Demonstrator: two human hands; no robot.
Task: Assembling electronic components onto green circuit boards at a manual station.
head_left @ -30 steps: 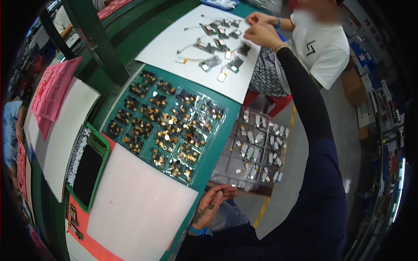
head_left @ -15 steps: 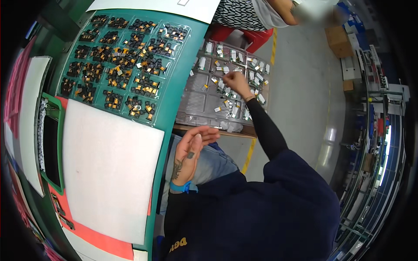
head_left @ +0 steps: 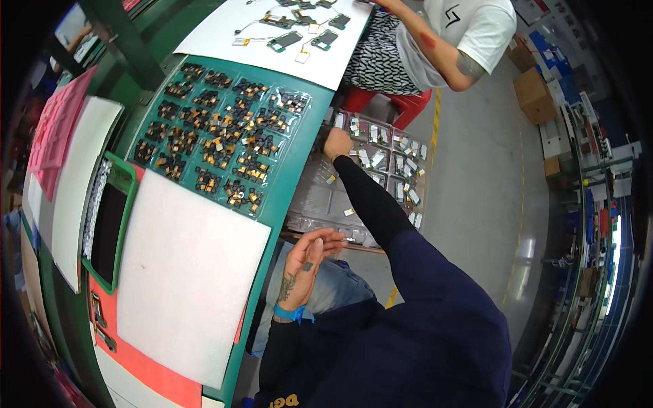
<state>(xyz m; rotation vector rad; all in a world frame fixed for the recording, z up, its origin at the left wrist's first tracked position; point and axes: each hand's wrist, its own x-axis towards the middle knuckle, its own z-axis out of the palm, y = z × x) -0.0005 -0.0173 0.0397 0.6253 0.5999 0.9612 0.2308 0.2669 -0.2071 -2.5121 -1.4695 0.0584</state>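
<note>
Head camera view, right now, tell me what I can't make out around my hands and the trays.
All in the head view:
Right hand: fingertips and anything in them, hidden by the hand itself.
Left hand: most of the palm, hidden by thumb and fingers.
Compartmented tray: partly covered by the black sleeve.
Co-worker's forearm: the hand beyond is mostly cut off by the top edge.
Black-and-gold parts: too small for detail.

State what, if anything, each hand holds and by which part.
The left hand is loosely cupped, nothing visible in it. At the tray, the right hand hides its fingertips; any hold cannot be told.
</note>
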